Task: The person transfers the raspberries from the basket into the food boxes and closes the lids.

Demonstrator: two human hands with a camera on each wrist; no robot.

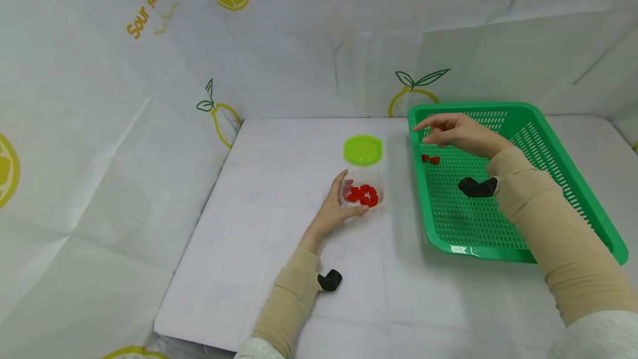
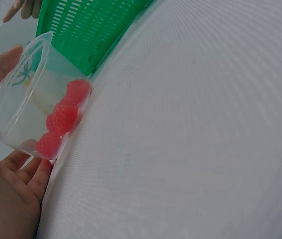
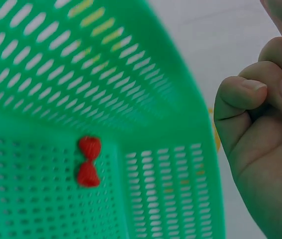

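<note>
My left hand [image 1: 331, 212] grips a clear plastic tub [image 1: 375, 179] on the table, thumb on the near side and fingers round the far side. Several red raspberries [image 2: 63, 118] lie on the bottom of the tub. Over the left part of a green basket [image 1: 451, 242] hovers my right hand [image 1: 461, 133], its index finger reaching out and the other fingers loosely curled. I see nothing in its grasp. Two raspberries [image 3: 89, 160] rest side by side on the basket floor, below the right hand and apart from it.
A bright green lid [image 1: 363, 150] lies on the white table [image 1: 279, 181] just behind the tub. The basket's raised rim stands to the right of the tub. A lemon-printed sheet [image 1: 309, 43] hangs behind the table and on its left.
</note>
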